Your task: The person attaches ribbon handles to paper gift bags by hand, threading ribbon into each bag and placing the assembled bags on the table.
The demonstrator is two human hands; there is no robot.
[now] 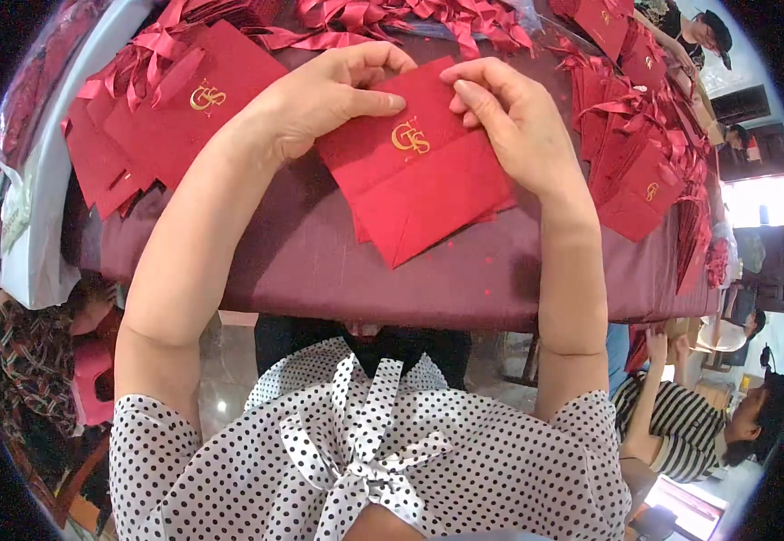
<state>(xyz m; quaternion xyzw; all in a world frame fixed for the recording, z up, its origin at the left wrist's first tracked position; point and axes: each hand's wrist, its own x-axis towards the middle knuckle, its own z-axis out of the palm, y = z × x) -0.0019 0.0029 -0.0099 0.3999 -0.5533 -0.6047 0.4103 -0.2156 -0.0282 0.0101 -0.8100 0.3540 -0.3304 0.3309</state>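
Note:
A flat red paper bag (428, 194) with a gold emblem lies tilted in front of me, above the maroon tablecloth. My left hand (342, 95) grips its upper left edge, thumb on the front and fingers behind. At the top right corner, my right hand (509, 117) is closed in a pinch on the bag's edge; any ribbon between the fingertips is too small to make out. Part of another red bag (360, 225) shows underneath. Beside my left forearm lies a pile of red bags (175, 122) with ribbon handles.
More ribboned red bags (640, 171) are stacked on the right. Loose red ribbons (365, 16) lie along the far side of the maroon tablecloth (320, 288). A person in a striped top (680, 424) sits at the right, another in patterned clothing (31, 361) at the left.

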